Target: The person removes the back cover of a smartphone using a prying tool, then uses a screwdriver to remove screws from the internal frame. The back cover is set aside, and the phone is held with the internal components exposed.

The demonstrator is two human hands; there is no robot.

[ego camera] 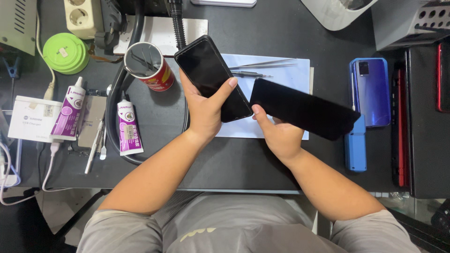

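Item one: the left hand (204, 110) is gripping a black glossy slab-shaped phone (213, 77), thumb stretching across its dark face, the other fingers curling out of sight beneath it. The forearm is rising from the person's lap, wrist straight, and the phone is tilting above the left half of the pale blue rectangular work mat (276, 65).

Item two: the right hand (279, 136) is cradling a flat black rectangular panel (304, 108) from below, thumb pressing on its near left corner; the fingers are hiding under it. The panel is slanting over the mat's right half and past its right edge.

Item three: thin metal tweezers (262, 64) are lying on the mat's far part, beyond both hands.

Item four: a red tin can holding tools (149, 65) is standing just left of the mat.

Item five: a blue phone lying back-up (370, 91) is resting right of the mat.

Item six: two white-and-purple glue tubes (129, 129) are lying well left of the mat.
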